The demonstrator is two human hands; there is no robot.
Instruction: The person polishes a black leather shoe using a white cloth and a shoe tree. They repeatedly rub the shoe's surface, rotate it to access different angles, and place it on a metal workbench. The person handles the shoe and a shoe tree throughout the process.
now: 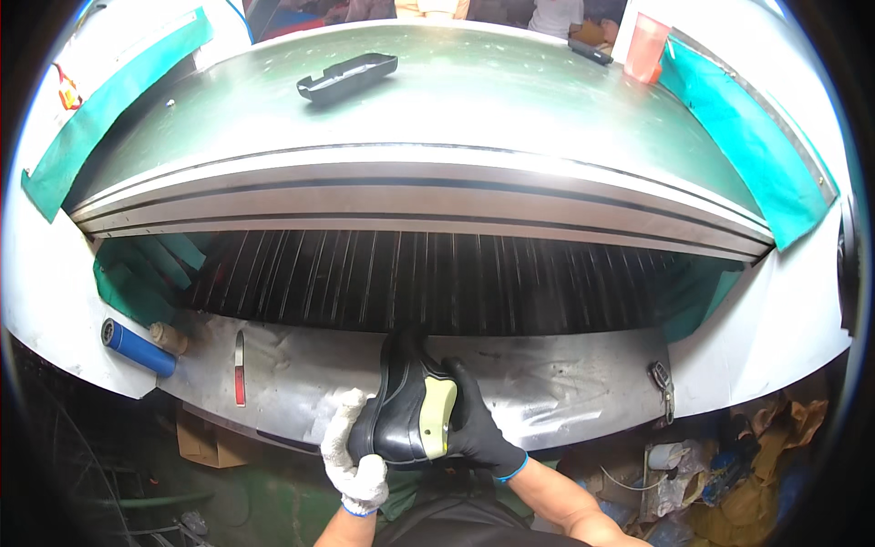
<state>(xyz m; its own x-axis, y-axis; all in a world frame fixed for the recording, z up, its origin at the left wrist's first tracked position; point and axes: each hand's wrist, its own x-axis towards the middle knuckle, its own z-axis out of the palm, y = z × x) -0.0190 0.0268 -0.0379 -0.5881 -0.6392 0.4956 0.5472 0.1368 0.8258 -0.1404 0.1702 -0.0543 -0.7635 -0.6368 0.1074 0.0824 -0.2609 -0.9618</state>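
A black leather shoe on a pale yellow-green shoe last is held at the near edge of a metal shelf, its narrow toe end pointing away from me. My left hand, in a white knit glove, is closed against the shoe's left side, with the fingers along the sole edge and the thumb nearer me. From the right, my right hand, in a black glove with a blue cuff, wraps the shoe beside the last; some of its fingertips are hidden behind the shoe.
Above the shelf runs a green conveyor belt with a metal front rail, carrying a black plastic tray and a pink cup. On the shelf lie a red-handled knife, a blue cylinder, a tan roll and pincers.
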